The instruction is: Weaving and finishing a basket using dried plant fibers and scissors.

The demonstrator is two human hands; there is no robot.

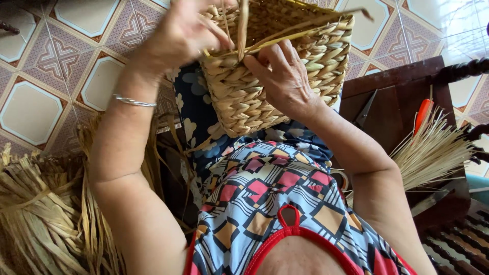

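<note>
A patterned tile floor (46, 61) is spreading across the top and left of the view, and over it the person is sitting with a woven basket (275, 76) propped on the lap, in the upper middle of the picture, its plaited straw wall facing the camera and its rim tilting away toward the top edge. To the left, a big heap of dried straw bundles (35, 214) is lying on the floor beside the person's arm. To the right, a dark wooden stool (392, 102) is standing close by, and a sheaf of thin pale reeds (433, 150) is fanning out across it, with an orange-handled tool (422, 114) lying just above the sheaf. The left hand (183, 30) is reaching over the basket's near corner, its fingers curling and pinching a flat straw strand (243, 25) that is rising upright from the rim. The right hand (282, 76) is pressing against the basket's wall just below the rim, fingers (265, 63) bending in and gripping the weave where a yellowish strip (285, 38) is running along the edge. A thin silver bangle (133, 101) is sitting on the left wrist.
</note>
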